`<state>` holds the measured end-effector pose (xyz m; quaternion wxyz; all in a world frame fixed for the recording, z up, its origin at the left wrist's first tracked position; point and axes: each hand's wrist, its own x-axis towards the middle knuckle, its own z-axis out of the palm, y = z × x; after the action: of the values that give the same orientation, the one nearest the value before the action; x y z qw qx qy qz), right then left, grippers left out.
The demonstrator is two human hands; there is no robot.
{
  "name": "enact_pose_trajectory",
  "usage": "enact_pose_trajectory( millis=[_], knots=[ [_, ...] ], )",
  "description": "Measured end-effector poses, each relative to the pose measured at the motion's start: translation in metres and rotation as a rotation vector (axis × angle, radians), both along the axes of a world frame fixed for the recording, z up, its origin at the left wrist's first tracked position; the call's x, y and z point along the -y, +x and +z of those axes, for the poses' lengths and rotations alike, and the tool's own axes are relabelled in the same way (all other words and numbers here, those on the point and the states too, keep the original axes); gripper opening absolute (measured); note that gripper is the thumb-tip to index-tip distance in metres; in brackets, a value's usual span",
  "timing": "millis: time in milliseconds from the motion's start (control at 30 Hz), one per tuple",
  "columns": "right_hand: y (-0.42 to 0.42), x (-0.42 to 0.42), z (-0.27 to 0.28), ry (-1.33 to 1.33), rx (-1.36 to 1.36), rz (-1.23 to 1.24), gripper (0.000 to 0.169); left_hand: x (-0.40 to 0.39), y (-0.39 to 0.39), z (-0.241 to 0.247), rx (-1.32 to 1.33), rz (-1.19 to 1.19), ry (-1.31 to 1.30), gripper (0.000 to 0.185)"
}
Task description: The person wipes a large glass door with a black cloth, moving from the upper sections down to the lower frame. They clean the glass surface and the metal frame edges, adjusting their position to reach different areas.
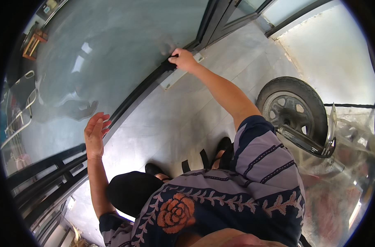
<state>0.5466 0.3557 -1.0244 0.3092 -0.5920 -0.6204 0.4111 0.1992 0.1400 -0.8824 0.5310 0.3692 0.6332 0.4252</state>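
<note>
My right hand (184, 60) grips a bunched black cloth (169, 65) and holds it on the dark frame rail (144, 81) along the bottom of a large glass pane (113, 46). Close to the same rail, farther left, my left hand (96, 131) is raised with its fingers loosely apart and nothing in it. Faint reflections of both hands show in the glass.
A wheel with a black tyre (318, 105) and a fender stands on the right, beside a clear plastic sheet (329, 197). Dark metal bars (48, 179) lie at the left. Beyond the glass are a wooden stool (33, 46) and a metal-framed chair (28, 114).
</note>
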Motion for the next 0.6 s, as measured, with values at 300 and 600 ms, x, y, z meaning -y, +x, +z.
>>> enact_pose_trajectory(
  millis=[300, 600],
  knots=[
    [0.057, 0.039, 0.091, -0.102, 0.068, 0.012, 0.045, -0.032, 0.037, 0.038, 0.016, -0.379, 0.16, 0.029],
    [0.176, 0.03, 0.164, 0.029, 0.409, -0.448, 0.049, -0.033, 0.038, 0.081, 0.178, -0.43, 0.364, 0.025]
  ],
)
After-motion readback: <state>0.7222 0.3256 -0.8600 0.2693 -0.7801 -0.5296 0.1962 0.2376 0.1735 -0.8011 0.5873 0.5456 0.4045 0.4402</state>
